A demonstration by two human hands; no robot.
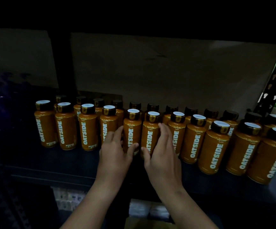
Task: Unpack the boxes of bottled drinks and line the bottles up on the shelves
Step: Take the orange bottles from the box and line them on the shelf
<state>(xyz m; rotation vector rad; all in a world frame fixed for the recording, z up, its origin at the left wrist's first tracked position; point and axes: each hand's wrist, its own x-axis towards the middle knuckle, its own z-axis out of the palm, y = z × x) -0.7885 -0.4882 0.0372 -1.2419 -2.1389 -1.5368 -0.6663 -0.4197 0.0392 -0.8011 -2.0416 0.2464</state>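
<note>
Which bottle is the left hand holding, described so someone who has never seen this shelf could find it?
Start at the dark shelf carrying two rows of orange OATSIDE bottles with black caps. In the front row, count five from the left end. That orange plastic bottle is in the grip of the left hand; the right hand holds its right-hand neighbour.

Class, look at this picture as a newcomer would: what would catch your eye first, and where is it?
First, the two rows of orange OATSIDE bottles with black caps, running across the dark shelf. Next, at centre front, the left hand and right hand each grip one of two neighbouring front-row bottles. Behind stands a big brown cardboard box.
</note>
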